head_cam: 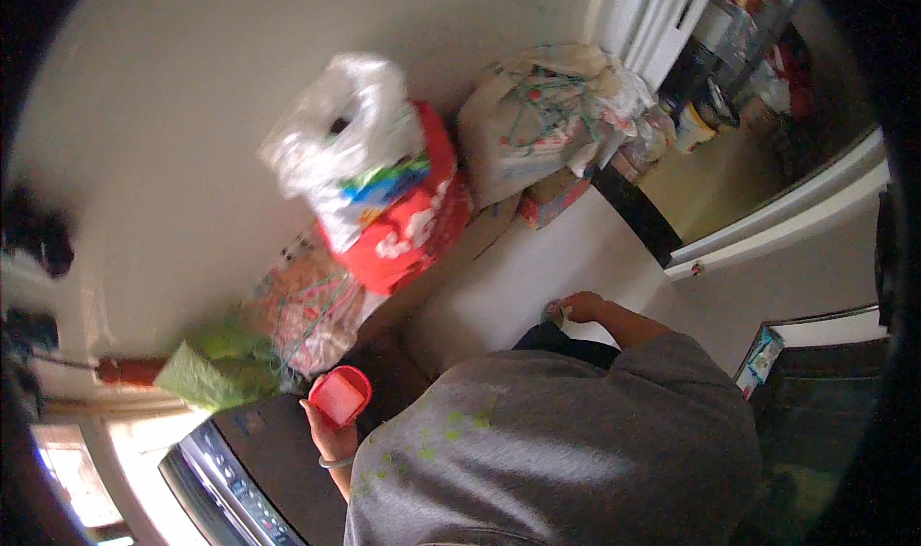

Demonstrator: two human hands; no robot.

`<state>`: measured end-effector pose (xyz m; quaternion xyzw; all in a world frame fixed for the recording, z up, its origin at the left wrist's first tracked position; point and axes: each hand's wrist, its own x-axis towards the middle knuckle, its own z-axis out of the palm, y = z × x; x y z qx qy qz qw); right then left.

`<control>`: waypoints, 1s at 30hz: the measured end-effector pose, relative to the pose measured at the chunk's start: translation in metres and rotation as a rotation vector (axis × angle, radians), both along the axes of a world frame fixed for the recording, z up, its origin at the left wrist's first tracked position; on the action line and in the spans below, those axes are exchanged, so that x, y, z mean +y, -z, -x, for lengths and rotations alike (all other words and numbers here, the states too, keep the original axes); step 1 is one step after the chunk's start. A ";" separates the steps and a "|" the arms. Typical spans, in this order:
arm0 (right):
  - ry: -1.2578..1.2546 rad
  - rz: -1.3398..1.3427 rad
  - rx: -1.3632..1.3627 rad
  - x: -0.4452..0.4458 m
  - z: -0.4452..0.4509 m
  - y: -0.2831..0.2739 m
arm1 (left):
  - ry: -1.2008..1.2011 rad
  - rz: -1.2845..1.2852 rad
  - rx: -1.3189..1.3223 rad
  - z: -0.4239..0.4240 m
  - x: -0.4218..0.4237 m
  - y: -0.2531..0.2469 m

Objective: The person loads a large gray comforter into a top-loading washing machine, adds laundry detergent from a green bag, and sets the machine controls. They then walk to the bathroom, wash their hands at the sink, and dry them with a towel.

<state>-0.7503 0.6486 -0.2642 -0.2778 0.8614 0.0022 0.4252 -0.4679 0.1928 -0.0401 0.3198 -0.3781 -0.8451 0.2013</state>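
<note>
My left hand [332, 434], with a bangle at its wrist, holds a round red plastic container [340, 396] at the lower left. A paler pinkish piece shows in the container; what it is cannot be told. On the other side of my body, my right hand [581, 306] hangs low over the pale floor with its fingers curled. Something small may be at its fingertips, but blur hides what it is. Beyond the red container lies a clear plastic bag [316, 330] with red and green strands.
By the wall stand a red bag [424, 236] with a white plastic bag [345, 136] on it, and a large stuffed sack [504, 128]. A green bag [209, 373] lies at the left, near an appliance's control panel [245, 488]. A doorway opens at the upper right.
</note>
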 end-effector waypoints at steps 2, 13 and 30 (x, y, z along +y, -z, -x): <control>0.024 -0.011 0.067 0.069 0.021 0.015 | 0.092 -0.010 -0.058 0.049 0.026 0.010; 0.600 -0.098 0.061 0.336 0.144 0.017 | 0.530 -0.076 0.134 0.376 0.251 -0.034; 1.550 0.149 0.104 0.473 0.052 -0.021 | 1.468 -0.134 0.180 0.751 0.550 -0.018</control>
